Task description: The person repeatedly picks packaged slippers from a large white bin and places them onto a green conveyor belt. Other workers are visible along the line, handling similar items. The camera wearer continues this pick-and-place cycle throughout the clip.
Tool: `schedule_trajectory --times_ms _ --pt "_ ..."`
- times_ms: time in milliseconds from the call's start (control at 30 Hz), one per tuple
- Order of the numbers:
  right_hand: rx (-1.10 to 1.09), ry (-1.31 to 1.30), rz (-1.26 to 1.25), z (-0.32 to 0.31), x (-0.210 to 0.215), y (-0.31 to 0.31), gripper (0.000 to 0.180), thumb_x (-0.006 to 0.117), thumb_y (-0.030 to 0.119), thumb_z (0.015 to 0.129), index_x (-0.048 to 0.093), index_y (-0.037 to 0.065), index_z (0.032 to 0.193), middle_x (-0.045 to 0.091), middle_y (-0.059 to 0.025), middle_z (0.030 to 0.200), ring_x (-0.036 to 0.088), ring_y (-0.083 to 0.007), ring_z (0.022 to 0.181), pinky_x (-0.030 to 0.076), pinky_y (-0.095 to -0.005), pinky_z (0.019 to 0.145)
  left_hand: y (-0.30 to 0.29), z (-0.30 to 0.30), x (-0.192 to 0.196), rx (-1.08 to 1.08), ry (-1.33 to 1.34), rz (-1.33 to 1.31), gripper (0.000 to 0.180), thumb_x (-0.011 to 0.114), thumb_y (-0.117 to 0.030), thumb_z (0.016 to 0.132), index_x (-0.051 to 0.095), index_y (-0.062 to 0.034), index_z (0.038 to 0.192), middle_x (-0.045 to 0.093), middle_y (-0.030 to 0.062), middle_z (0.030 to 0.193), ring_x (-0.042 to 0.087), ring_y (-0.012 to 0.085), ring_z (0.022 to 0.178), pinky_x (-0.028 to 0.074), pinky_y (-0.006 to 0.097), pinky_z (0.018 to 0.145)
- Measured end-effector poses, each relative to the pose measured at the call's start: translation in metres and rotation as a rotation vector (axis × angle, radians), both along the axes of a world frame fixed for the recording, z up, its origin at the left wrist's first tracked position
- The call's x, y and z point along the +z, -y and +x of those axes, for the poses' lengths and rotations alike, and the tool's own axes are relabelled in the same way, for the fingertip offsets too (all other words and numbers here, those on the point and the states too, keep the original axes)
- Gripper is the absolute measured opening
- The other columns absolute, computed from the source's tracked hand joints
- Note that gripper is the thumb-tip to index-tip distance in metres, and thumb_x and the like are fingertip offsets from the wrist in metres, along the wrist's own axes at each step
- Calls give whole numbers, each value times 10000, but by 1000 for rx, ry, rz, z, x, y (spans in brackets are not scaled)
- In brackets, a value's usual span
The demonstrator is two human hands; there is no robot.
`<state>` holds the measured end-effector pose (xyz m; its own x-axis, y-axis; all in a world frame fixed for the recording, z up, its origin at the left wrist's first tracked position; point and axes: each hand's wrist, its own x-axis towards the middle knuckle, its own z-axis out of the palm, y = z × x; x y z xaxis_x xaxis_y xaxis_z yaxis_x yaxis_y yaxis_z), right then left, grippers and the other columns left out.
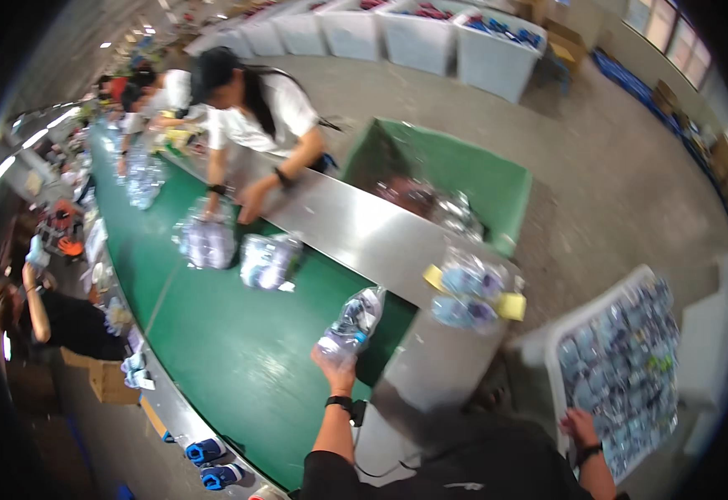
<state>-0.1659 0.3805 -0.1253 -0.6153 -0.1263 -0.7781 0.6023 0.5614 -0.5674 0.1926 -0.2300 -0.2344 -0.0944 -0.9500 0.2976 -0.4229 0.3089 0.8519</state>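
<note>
My left hand (336,372) is closed on the lower end of a clear plastic bag of shoes (352,326), pale lilac and grey with a bit of blue. It holds the bag tilted above the end of the green conveyor belt (222,350). To the right, my right hand (580,426) hangs at the near side of a white tub (553,367) packed with bagged grey-blue shoes (618,367). Its fingers look loosely apart and empty, though slightly blurred. Two pairs of bagged blue-lilac shoes (464,296) with yellow pieces lie on the metal ledge.
Across the belt, a co-worker (256,108) handles bagged shoes (206,237); another bag (269,261) lies beside them. Behind the ledge stands a green bin (464,150) holding plastic-wrapped items. Blue shoes (214,462) sit on the left rail. White tubs (497,62) line the back.
</note>
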Motion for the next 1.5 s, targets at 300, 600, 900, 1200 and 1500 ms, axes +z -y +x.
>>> schedule_trajectory --times_ms 300,600,900,1200,1500 --pt "-29 89 -8 -2 -6 0 241 608 271 980 620 66 1105 680 -52 897 686 -164 769 534 -280 614 -91 -30 63 -62 -479 918 603 649 -140 940 352 -59 1459 396 137 1446 504 223 1184 508 349 892" --pt "-61 -5 -99 -3 -4 -18 273 606 264 981 619 39 1135 681 -66 942 674 -153 776 533 -270 611 -101 -110 78 -67 -451 762 955 697 -12 810 131 -69 1576 316 164 1527 431 286 1306 375 400 1099" --pt "106 -184 -331 -21 74 28 310 637 251 965 640 8 1159 677 -35 923 596 -85 731 499 -245 630 -180 -175 188 -665 -411 838 906 553 60 781 152 -62 1584 430 182 1442 544 256 1174 476 333 967" --pt "414 -179 -565 -17 145 46 552 622 331 987 476 15 1416 644 -64 1037 628 -129 879 542 -301 753 -336 -259 256 -1071 -361 1137 832 552 21 834 174 -39 1573 484 183 1407 546 258 1222 439 369 1042" --pt "226 -190 -660 -30 150 -67 553 579 278 969 444 3 1429 623 -69 1046 610 -131 860 552 -295 692 -429 -291 285 -1227 -167 1114 694 567 -57 951 227 -27 1555 452 183 1433 505 241 1265 414 354 1061"
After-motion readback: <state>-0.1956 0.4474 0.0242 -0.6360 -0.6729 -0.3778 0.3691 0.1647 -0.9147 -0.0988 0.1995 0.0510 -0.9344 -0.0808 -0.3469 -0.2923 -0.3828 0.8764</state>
